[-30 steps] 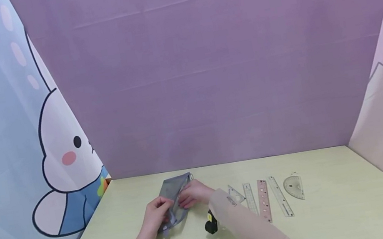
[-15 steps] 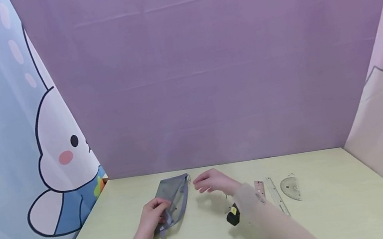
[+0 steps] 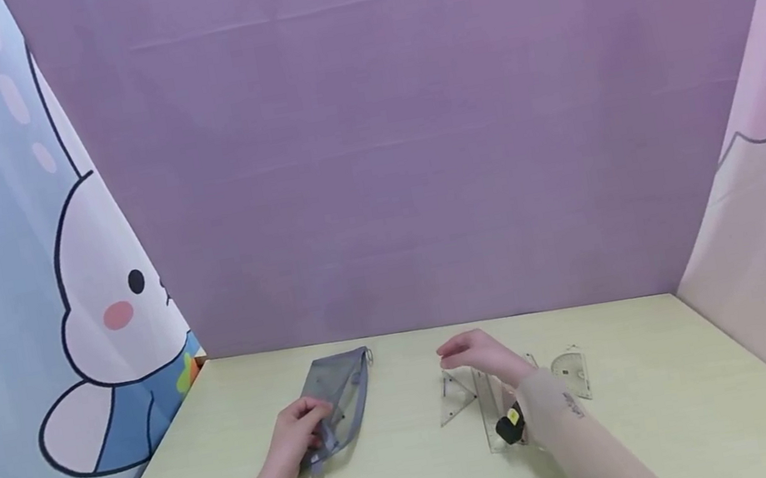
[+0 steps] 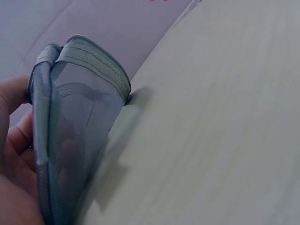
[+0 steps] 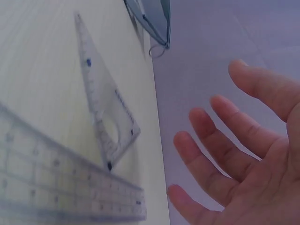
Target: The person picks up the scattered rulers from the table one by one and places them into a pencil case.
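Note:
My left hand [image 3: 293,442] pinches the near side of a grey mesh zip pouch [image 3: 333,372], thumb on one side and fingers on the other. In the left wrist view the pouch [image 4: 89,117] stands partly upright on the table, its mesh see-through. A metal ring hangs at its far corner. My right hand [image 3: 482,353] hovers, fingers loosely spread and holding nothing, above a clear set square [image 3: 456,400]. The right wrist view shows this set square [image 5: 101,112] lying flat, with a clear straight ruler [image 5: 65,176] close by.
A clear protractor [image 3: 573,373] lies to the right of my right forearm. That forearm mostly hides a pink ruler and another clear ruler. The pale table [image 3: 407,472] meets a purple cloth backdrop [image 3: 412,141]; a rabbit-print cloth [image 3: 108,276] hangs at the left.
My right hand has left the pouch and moved right, to above the set square. My left hand keeps its pinch on the pouch. The view has turned slightly to the right.

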Demonstrator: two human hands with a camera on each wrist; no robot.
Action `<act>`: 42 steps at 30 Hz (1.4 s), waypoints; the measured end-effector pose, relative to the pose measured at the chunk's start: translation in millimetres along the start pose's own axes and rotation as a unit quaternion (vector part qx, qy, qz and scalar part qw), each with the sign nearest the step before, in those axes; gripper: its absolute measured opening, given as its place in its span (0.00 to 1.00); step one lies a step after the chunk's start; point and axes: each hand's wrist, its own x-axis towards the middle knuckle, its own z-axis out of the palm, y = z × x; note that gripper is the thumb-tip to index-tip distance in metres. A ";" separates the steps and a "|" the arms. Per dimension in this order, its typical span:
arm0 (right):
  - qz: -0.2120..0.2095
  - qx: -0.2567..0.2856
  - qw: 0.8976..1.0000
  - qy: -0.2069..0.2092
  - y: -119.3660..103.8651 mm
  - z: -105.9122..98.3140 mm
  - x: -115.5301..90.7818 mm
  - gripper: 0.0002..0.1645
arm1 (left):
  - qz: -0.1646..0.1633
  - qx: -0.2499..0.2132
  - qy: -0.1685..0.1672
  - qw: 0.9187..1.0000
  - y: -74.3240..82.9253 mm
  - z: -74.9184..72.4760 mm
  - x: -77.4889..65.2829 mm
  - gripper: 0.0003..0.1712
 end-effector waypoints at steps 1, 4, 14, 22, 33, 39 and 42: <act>0.004 0.000 1.000 -0.003 2.2 -0.7 -0.9 0.24 | -0.001 0.000 -0.001 1.000 1.5 0.1 -0.9 0.09; 0.008 -0.013 0.999 -0.029 7.7 -1.5 -2.8 0.27 | 0.002 0.000 -0.007 1.000 12.2 0.4 -9.1 0.08; 0.021 -0.043 0.997 -0.068 23.2 -2.4 -4.8 0.44 | 0.000 0.007 -0.004 1.000 4.2 1.6 -4.6 0.09; 0.087 -0.015 0.994 -0.068 25.0 6.5 -6.8 0.55 | 0.001 0.010 -0.001 1.000 -2.9 1.2 0.9 0.10; 0.059 -0.123 0.986 -0.094 23.1 10.3 1.4 0.59 | -0.004 0.013 0.002 1.000 -2.2 2.3 0.2 0.11; 0.049 -0.220 0.969 -0.102 26.4 13.1 3.9 0.64 | -0.003 0.015 0.002 1.000 -0.6 2.1 -0.6 0.11; 0.054 -0.253 0.961 -0.100 25.7 14.9 3.5 0.65 | -0.003 0.016 0.001 1.000 -0.9 1.6 -0.6 0.11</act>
